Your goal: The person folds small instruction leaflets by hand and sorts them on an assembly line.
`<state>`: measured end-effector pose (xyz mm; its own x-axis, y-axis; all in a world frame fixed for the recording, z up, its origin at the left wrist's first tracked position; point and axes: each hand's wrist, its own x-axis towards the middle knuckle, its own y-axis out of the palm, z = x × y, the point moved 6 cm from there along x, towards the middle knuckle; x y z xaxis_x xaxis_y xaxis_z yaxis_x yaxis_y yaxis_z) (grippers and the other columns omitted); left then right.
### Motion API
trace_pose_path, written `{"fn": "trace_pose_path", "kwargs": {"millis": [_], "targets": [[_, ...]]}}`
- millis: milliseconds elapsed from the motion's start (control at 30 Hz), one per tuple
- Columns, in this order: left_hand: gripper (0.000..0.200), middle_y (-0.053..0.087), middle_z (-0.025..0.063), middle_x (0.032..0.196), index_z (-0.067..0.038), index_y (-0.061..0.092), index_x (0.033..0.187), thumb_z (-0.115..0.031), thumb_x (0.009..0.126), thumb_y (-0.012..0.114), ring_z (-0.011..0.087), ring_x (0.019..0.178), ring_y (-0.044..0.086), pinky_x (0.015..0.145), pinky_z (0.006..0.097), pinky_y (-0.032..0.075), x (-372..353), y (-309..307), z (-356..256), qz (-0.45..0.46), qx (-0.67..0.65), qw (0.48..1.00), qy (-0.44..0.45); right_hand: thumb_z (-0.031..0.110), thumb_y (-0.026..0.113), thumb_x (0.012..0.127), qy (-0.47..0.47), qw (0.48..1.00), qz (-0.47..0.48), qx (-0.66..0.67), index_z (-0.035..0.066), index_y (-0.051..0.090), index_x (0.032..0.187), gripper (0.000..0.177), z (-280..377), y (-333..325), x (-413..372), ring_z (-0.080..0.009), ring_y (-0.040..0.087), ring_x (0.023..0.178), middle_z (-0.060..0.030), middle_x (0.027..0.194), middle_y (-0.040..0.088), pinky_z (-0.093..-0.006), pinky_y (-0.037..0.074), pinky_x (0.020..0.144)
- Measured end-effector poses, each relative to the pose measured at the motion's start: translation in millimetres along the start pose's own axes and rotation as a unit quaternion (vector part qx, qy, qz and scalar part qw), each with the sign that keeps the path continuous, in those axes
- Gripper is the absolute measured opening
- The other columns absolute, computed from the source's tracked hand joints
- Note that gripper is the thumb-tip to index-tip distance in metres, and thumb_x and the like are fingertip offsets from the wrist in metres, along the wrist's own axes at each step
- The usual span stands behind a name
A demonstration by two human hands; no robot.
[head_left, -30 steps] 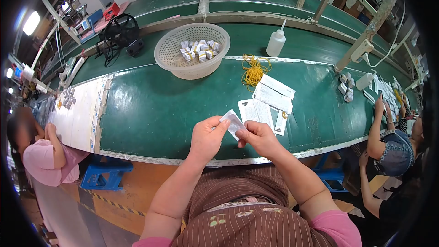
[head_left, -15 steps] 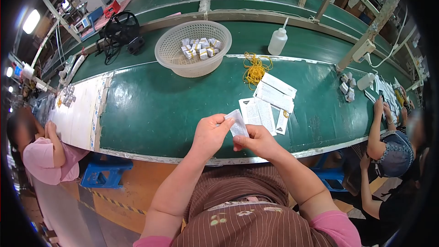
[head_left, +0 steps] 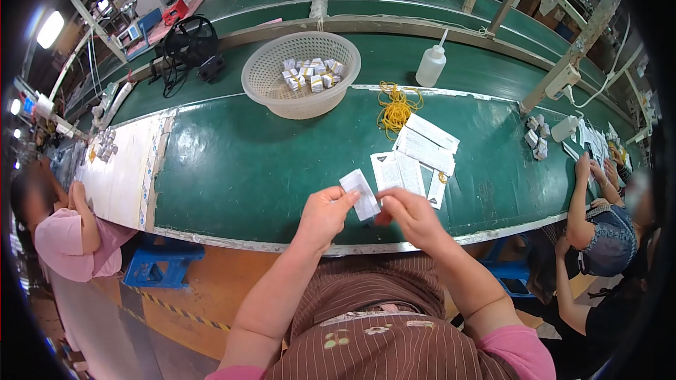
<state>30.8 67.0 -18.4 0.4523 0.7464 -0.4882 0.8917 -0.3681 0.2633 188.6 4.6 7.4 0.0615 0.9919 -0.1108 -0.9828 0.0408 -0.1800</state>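
Observation:
My left hand [head_left: 325, 217] pinches a folded white paper leaflet [head_left: 360, 193] between thumb and fingers, held low over the near part of the green table. Close by on the right is my right hand [head_left: 414, 219], its fingers curled and the fingertips blurred, right at the leaflet's right edge; I cannot tell whether anything is in them. Beyond this hand lie printed leaflets [head_left: 400, 174] with a stack of folded strips [head_left: 428, 146] partly over them. A yellow heap of rubber bands [head_left: 398, 109] touches the far end of the papers.
A cream perforated basket [head_left: 299, 104] contains several banded paper bundles [head_left: 310, 74]. Right of it stands a white squeeze bottle [head_left: 431, 65]. A black fan [head_left: 190, 46] is at the back left. One person [head_left: 77, 239] sits at left, others [head_left: 611, 236] at right.
My right hand has shifted right and turned, drawing back from the leaflet's lower end. More of the leaflet shows, still in my left hand.

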Motion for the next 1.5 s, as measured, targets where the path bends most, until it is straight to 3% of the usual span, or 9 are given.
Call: {"fn": "trace_pose_path", "kwargs": {"millis": [100, 200, 400, 500, 700, 1000, 1200, 1400, 1500], "targets": [[0.02, 0.04, -0.0082, 0.056, -0.002, 0.061, 0.082, -0.018, 0.093, 0.065, 0.0003, 0.043, 0.029, 0.038, 0.0201, 0.02, 0.0, 3.7, 1.2, 0.045, -0.029, 0.998, -0.024, 0.0, 0.068, 0.078, -0.276, 0.935, -0.045, -0.216, 0.009, 0.066, 0.106, 0.03, 37.1, -8.1, -3.8, -0.0254, 0.063, 0.086, -0.0093, 0.091, 0.065, -0.0346, 0.05, 0.073], [0.023, 0.041, -0.0084, 0.056, -0.002, 0.063, 0.081, -0.022, 0.091, 0.068, 0.0008, 0.043, 0.028, 0.038, 0.022, 0.018, 3.3, 8.5, 8.8, 0.054, -0.025, 0.998, -0.024, -0.005, 0.071, 0.07, -0.297, 0.926, -0.021, -0.233, 0.009, 0.067, 0.101, 0.034, 38.0, -5.5, -8.4, -0.0262, 0.06, 0.091, -0.0082, 0.097, 0.061, -0.0352, 0.049, 0.077], [0.02, 0.047, -0.0058, 0.058, 0.0, 0.067, 0.08, -0.019, 0.088, 0.07, 0.0022, 0.047, 0.034, 0.042, 0.0224, 0.024, -2.6, 13.8, 4.0, -0.004, 0.032, 0.999, -0.003, 0.002, 0.073, 0.077, -0.235, 0.959, -0.037, -0.151, 0.008, 0.07, 0.095, 0.019, 20.1, -13.4, -1.8, -0.0238, 0.06, 0.087, -0.0072, 0.095, 0.06, -0.0319, 0.048, 0.076], [0.018, 0.055, -0.0042, 0.064, 0.001, 0.07, 0.082, -0.016, 0.087, 0.07, 0.003, 0.057, 0.042, 0.049, 0.022, 0.032, -5.5, 18.4, -11.9, -0.034, 0.131, 0.989, 0.055, 0.005, 0.072, 0.08, -0.211, 0.97, -0.029, -0.113, 0.007, 0.07, 0.094, 0.014, 16.8, -14.5, -0.9, -0.0216, 0.06, 0.086, -0.0064, 0.093, 0.059, -0.0304, 0.047, 0.075], [0.017, 0.057, -0.0044, 0.068, 0.002, 0.07, 0.085, -0.014, 0.088, 0.067, 0.0032, 0.064, 0.044, 0.055, 0.0215, 0.035, -2.0, 24.2, -5.3, -0.022, 0.122, 0.98, 0.153, 0.003, 0.067, 0.084, -0.158, 0.983, -0.036, -0.082, 0.0, 0.066, 0.088, 0.004, 17.5, -15.4, 4.7, -0.0152, 0.059, 0.078, -0.0079, 0.091, 0.059, -0.0274, 0.048, 0.069], [0.018, 0.063, -0.0018, 0.076, 0.002, 0.07, 0.094, -0.015, 0.092, 0.062, 0.0038, 0.069, 0.052, 0.062, 0.0216, 0.042, -25.9, 25.1, -16.5, -0.014, 0.168, 0.972, 0.166, 0.006, 0.067, 0.085, -0.098, 0.995, -0.033, -0.007, -0.002, 0.06, 0.082, 0.011, 11.7, -11.1, 6.6, -0.0159, 0.062, 0.077, -0.0091, 0.085, 0.059, -0.0279, 0.051, 0.072], [0.017, 0.069, 0.0011, 0.082, 0.001, 0.071, 0.097, -0.014, 0.091, 0.065, 0.0059, 0.074, 0.059, 0.067, 0.0225, 0.047, -19.5, 26.8, -6.9, -0.004, 0.099, 0.975, 0.2, 0.007, 0.068, 0.086, -0.018, 1.0, -0.015, 0.016, -0.001, 0.059, 0.085, 0.012, 6.4, -7.5, 5.6, -0.0121, 0.062, 0.078, -0.0068, 0.085, 0.06, -0.0269, 0.051, 0.071], [0.008, 0.067, 0.0044, 0.082, 0.001, 0.066, 0.089, -0.007, 0.091, 0.063, 0.0046, 0.067, 0.056, 0.062, 0.0194, 0.044, -15.4, 25.8, -6.4, 0.012, 0.094, 0.976, 0.194, 0.001, 0.064, 0.088, -0.005, 0.985, -0.007, 0.17, -0.001, 0.063, 0.098, 0.01, 2.4, -4.5, 9.7, -0.0069, 0.059, 0.079, -0.0027, 0.087, 0.063, -0.022, 0.048, 0.068], [0.008, 0.065, 0.0055, 0.077, -0.001, 0.061, 0.091, -0.009, 0.094, 0.06, 0.0001, 0.051, 0.044, 0.045, 0.0165, 0.032, -19.3, 28.3, -11.1, 0.042, 0.053, 0.992, 0.11, 0.001, 0.063, 0.089, -0.018, 0.983, 0.018, 0.183, -0.001, 0.064, 0.104, 0.015, 7.6, 0.1, 9.0, -0.0064, 0.058, 0.077, -0.002, 0.089, 0.063, -0.0216, 0.047, 0.068]]}}
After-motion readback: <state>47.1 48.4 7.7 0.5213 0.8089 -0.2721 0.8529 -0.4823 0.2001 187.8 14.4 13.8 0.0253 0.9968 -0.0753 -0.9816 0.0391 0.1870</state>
